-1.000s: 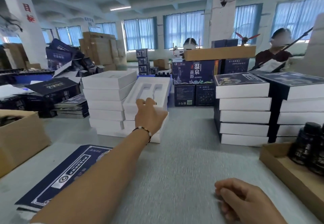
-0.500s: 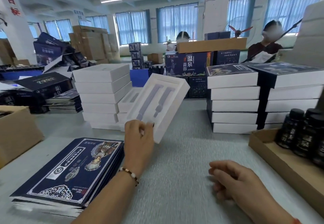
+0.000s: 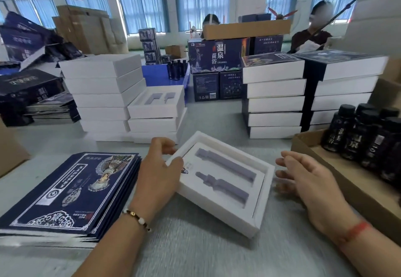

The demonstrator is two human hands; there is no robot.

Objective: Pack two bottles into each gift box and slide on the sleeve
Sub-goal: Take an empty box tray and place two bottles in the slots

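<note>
A white gift box tray [image 3: 219,209] with two empty bottle-shaped slots lies flat on the grey table in front of me. My left hand [image 3: 159,172] grips its left edge, thumb on the rim. My right hand [image 3: 303,177] hovers just right of the tray, fingers relaxed and holding nothing. Several dark bottles [image 3: 366,138] stand in a cardboard tray [image 3: 347,190] at the right. A stack of flat dark blue sleeves [image 3: 69,192] lies at the left.
Stacks of white boxes [image 3: 102,94] and open trays [image 3: 156,107] stand behind the left hand. Sleeved boxes [image 3: 273,94] are piled at the back right. A cardboard box edge [image 3: 10,151] sits far left. People work beyond the stacks.
My left hand has brought the white tray from the stack down to the table before me and laid it flat. My right hand has risen and moved toward the tray's right side.
</note>
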